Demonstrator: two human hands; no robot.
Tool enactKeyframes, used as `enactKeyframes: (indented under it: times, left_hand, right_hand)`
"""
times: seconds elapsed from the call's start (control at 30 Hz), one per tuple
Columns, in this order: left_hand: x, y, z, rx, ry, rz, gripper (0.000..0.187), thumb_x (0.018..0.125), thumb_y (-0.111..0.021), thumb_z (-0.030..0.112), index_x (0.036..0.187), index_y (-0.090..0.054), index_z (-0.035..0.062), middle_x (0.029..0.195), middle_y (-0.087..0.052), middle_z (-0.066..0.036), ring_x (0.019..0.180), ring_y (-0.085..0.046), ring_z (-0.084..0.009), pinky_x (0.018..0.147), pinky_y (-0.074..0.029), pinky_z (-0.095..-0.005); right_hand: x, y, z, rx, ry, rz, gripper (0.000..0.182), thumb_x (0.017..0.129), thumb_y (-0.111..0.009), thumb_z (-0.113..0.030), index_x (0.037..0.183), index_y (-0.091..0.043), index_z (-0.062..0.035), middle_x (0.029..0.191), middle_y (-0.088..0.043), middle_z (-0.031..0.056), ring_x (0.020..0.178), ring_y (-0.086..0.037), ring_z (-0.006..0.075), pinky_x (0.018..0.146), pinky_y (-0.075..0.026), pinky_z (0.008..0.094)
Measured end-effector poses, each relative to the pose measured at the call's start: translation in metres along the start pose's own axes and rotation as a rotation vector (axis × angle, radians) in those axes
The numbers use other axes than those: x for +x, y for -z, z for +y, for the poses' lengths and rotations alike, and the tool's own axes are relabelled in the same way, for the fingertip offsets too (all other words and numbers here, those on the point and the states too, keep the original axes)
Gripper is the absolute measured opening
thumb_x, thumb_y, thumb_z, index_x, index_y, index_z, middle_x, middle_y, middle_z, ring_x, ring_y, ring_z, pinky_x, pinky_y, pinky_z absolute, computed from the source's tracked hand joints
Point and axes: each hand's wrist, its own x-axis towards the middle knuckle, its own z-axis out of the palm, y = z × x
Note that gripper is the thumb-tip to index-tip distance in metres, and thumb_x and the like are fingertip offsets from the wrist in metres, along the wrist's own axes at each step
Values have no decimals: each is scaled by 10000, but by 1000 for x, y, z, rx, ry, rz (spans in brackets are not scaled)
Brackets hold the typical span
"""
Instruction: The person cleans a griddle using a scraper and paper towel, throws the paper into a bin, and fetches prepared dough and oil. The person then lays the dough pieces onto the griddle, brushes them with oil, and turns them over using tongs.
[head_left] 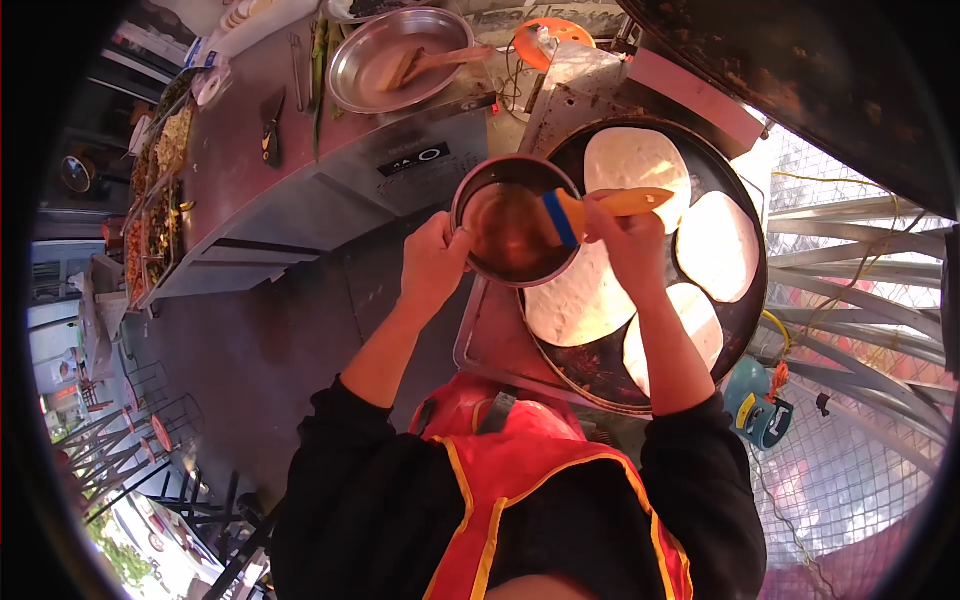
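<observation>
My left hand [436,262] grips the rim of a round metal bowl [465,215] that has brownish liquid in its bottom. In my right hand [628,240] is a basting brush [638,202] with an orange handle and a blue band. Its head reaches over the right side of the bowl, and the bristle tips are hard to make out there. Below and to the right, several flatbreads [717,247] lie on a large round black griddle [745,325]. The bowl is held above the griddle's left edge, partly in front of one flatbread [585,300].
A counter [225,210] on the left bears a steel basin [350,75] with a wooden utensil [435,62], a scraper [270,125] and trays of food [150,200]. A dark raised lid [830,80] overhangs the griddle's far right. A gas canister [757,400] stands beside the griddle.
</observation>
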Motion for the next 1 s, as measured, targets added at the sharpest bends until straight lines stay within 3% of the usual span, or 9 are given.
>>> enactKeyframes:
  times: [0.13,0.33,0.47,0.6,0.67,0.77,0.83,0.87,1.0]
  left_hand:
    - [-4,17,-5,5,30,14,234,855,-529,96,655,-431,23,572,-467,-16,502,-541,-82,458,-454,-242]
    - [-12,57,-40,31,44,114,242,853,-521,92,651,-410,13,590,-489,-33,510,-534,-82,468,-476,-246]
    - [-21,74,-49,36,101,170,239,854,-512,94,652,-411,14,607,-509,-39,519,-540,-88,479,-486,-251]
    - [-25,83,-55,8,124,187,232,848,-510,92,649,-419,15,601,-507,-40,514,-542,-93,482,-485,-251]
    - [-27,83,-55,-14,143,183,225,843,-509,90,649,-425,17,596,-507,-40,511,-544,-97,481,-482,-252]
    - [-28,81,-58,-24,132,163,219,835,-513,90,647,-427,19,590,-506,-41,508,-546,-102,472,-475,-255]
    - [-28,79,-57,-42,114,152,219,832,-516,91,646,-426,19,587,-505,-40,507,-545,-103,470,-474,-256]
    - [-29,78,-57,-51,107,146,219,830,-518,91,645,-426,19,586,-504,-39,507,-545,-103,468,-473,-256]
    - [-27,75,-53,-46,106,124,221,826,-516,84,638,-420,20,588,-502,-35,505,-538,-98,470,-476,-256]
  right_hand:
    - [-21,53,21,520,-60,214,191,872,-604,-106,952,-626,66,695,-615,85,578,-570,112,556,-477,236]
    - [-27,17,129,454,-322,22,223,837,-659,-148,943,-628,46,741,-632,77,575,-589,123,571,-511,237]
    - [18,50,167,455,-280,219,208,841,-644,-144,930,-636,44,718,-615,61,595,-590,127,571,-516,249]
    - [19,99,137,-379,-89,357,168,860,-585,-154,927,-649,-14,704,-613,93,616,-606,203,593,-503,308]
    - [-10,57,116,-828,363,231,131,834,-566,-112,920,-634,-41,761,-588,116,707,-598,276,640,-494,357]
    - [-86,-7,118,-797,533,-162,288,694,-574,23,964,-590,-77,841,-558,122,795,-594,312,668,-493,405]
    - [-127,-27,89,-558,467,-276,286,719,-580,20,984,-605,-84,827,-551,112,770,-593,320,641,-509,375]
    - [-138,-30,93,-528,444,-222,181,801,-596,-33,979,-613,-60,795,-590,86,700,-615,254,598,-503,344]
    - [-123,32,142,226,-325,149,170,888,-601,-155,919,-627,10,695,-616,27,579,-570,85,538,-479,235]
